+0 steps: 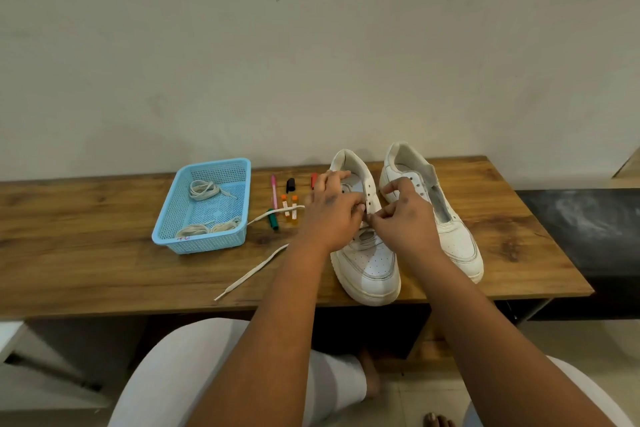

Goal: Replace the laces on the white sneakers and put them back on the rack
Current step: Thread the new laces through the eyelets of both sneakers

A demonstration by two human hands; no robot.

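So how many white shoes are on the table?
2. One white leather sneaker sits under both hands, being laced; the other white sneaker stands beside it, nearer the wooden table's right end.

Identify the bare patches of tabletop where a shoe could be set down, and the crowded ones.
Free: left of the blue basket, and right of the unlaced sneaker toward the table end. Crowded: markers and loose lace between basket and the sneaker being laced.
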